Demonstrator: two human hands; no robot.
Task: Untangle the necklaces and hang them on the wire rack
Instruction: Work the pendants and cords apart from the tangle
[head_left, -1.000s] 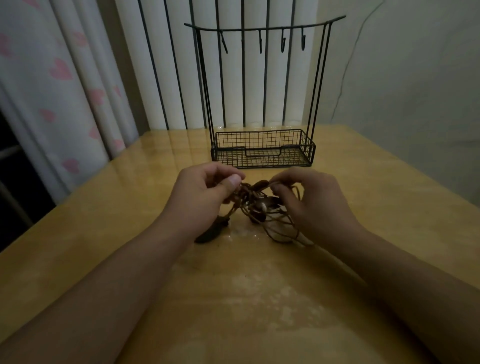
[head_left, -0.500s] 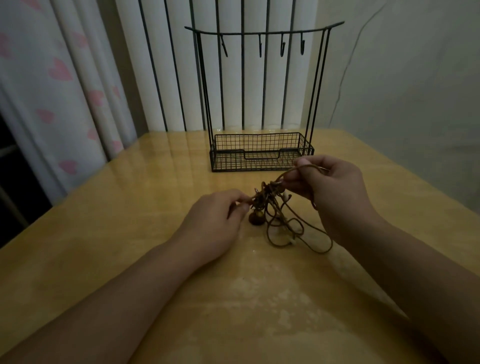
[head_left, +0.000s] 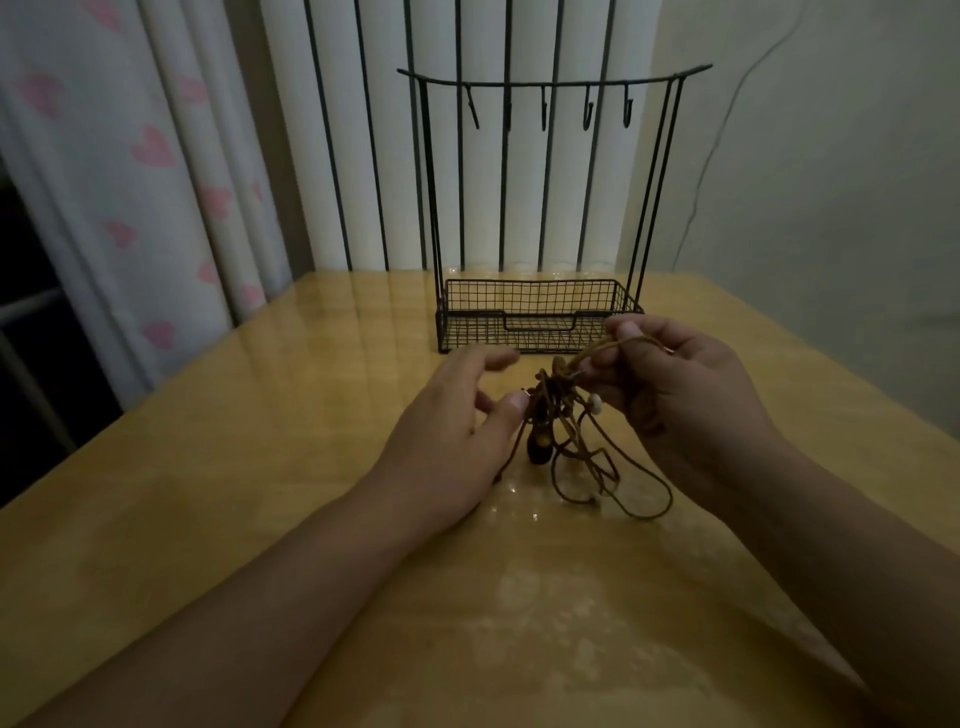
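Necklaces (head_left: 563, 426): tangled bundle of brown cords with several beads, among them 1 white bead and 1 dark, larger bead low on the left. The upper part is lifted off the table (head_left: 218, 467); the lower loops trail down onto the surface. The bundle sits between both hands, just in front of the rack.

Right hand (head_left: 675, 395): raised above the table, fingers curled, pinching a cord loop at the top of the tangle between thumb and fingers.

Left hand (head_left: 457, 431): low over the table, left of the bundle. The thumb tip touches the tangle's left side; the index finger stretches forward, blurred, with nothing in it. Whether the thumb presses or only touches the cords cannot be told.

Wire rack (head_left: 540, 317): black, standing upright at the table's far edge, with a mesh basket at its base and a curved top bar carrying 5 hooks. No necklace hangs on it.

Background: curtain (head_left: 130, 171) with pink hearts on the left, pale vertical slats behind the rack, plain wall (head_left: 831, 182) on the right.
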